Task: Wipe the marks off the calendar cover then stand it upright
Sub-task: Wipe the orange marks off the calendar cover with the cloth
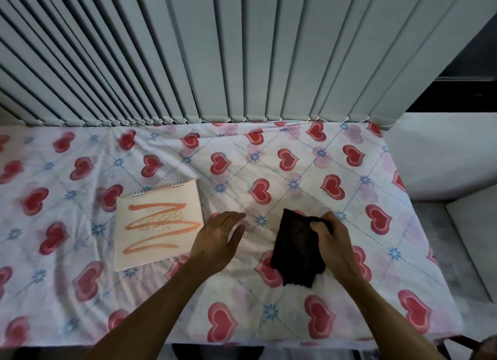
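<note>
A pale spiral-bound desk calendar point(158, 225) lies flat on the table, left of centre, with orange zigzag marks across its cover. My left hand point(217, 237) hovers just to the right of the calendar, palm down, fingers slightly apart, holding nothing. A dark cloth point(295, 252) lies folded on the table to the right. My right hand point(332, 238) pinches the cloth's upper right part between fingers and thumb.
The table wears a white cloth with red hearts point(269, 171). Grey vertical blinds point(215, 63) hang along the far edge. The table's right edge point(419, 225) drops off beside a pale floor; the near edge runs along the bottom.
</note>
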